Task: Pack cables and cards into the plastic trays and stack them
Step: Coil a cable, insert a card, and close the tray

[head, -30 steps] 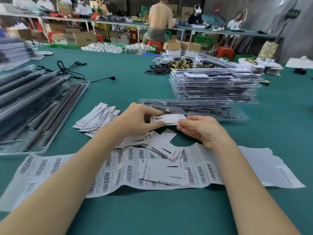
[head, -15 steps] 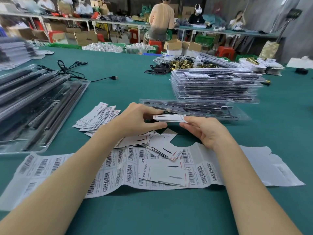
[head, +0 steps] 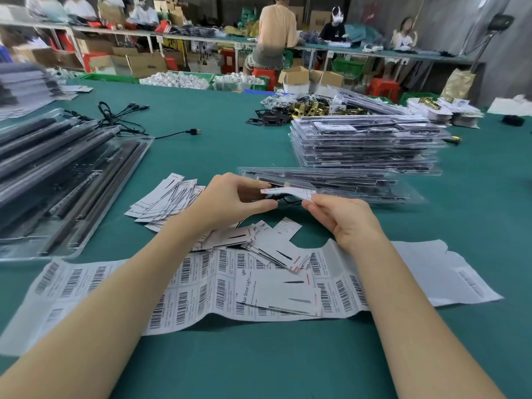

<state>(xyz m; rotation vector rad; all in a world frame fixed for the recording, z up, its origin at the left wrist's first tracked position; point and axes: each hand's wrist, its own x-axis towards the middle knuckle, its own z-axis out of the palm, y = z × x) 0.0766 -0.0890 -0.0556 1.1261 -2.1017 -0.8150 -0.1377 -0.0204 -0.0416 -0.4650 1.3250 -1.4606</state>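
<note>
Head view, then. What have the hands got?

— Both hold one white card (head: 288,193) above the green table (head: 230,139). The left hand (head: 230,201) pinches its left end, thumb under, fingers curled over the top. The right hand (head: 342,218) pinches the right end between thumb and fingertips.

— And the tray?

— A clear plastic tray (head: 331,182) lies just behind the card, mid-table, with dark strips in it. A dark line under the card may be a cable; the blur leaves me unsure.

— Other cards?

— A fanned pile (head: 167,201) to the left of the left hand, and a loose heap (head: 259,243) beneath the wrists, overlapping a long barcode sheet (head: 201,283) that runs along the near edge.

— Stacks?

— A stack of filled trays (head: 365,145) stands behind the single tray, toward the far right. Larger trays of black rods (head: 63,174) sit at the left edge, with black cables (head: 123,119) just beyond them, one plug end trailing toward the middle. Brass parts (head: 311,109) lie near the far edge.
</note>
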